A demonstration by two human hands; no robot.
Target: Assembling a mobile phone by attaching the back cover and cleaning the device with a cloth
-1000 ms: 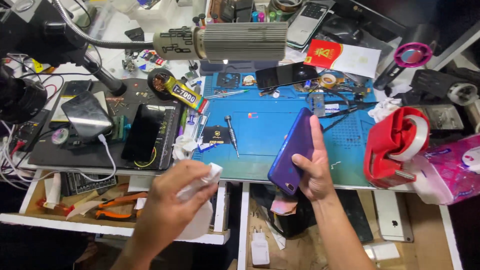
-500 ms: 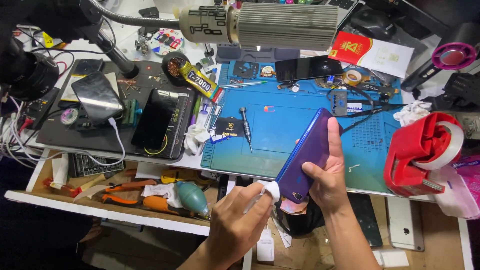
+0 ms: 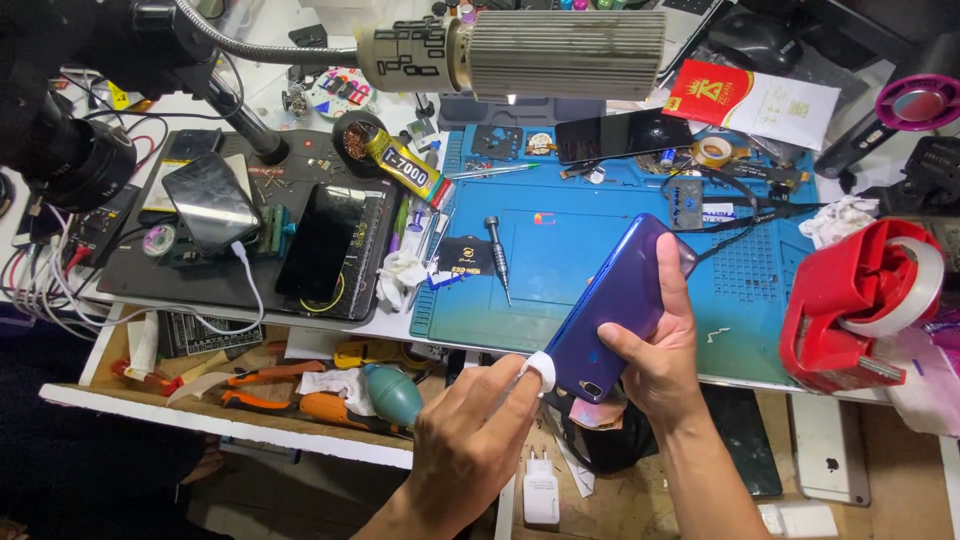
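While my forearms run off the bottom edge of the head view, both hands show in full. Right hand (image 3: 655, 365) wraps the lower half of a purple-blue phone (image 3: 615, 305), back side up; thumb across the glossy back, fingers hidden behind it, so the screen side can't be seen. Left hand (image 3: 470, 440) is curled nearly closed, fingertips pinching a small white wad (image 3: 540, 370) w/ soft cloth-like look, pressed vs. the phone's lower corner by the camera lenses. What the wad's made of, I can't tell.

Phone is a smooth rounded slab, shiny, held above the front edge of the blue work mat (image 3: 560, 250), which looks rubbery w/ moulded pockets. Its long axis runs diagonal: low end toward me & left, top end pointing away & right, tilted up.

Nearby: slim metal screwdriver (image 3: 497, 255) on the mat, red tape dispenser (image 3: 850, 300) at right, partly cut off behind clutter, teal rubber blower bulb (image 3: 392, 393) in the open drawer.
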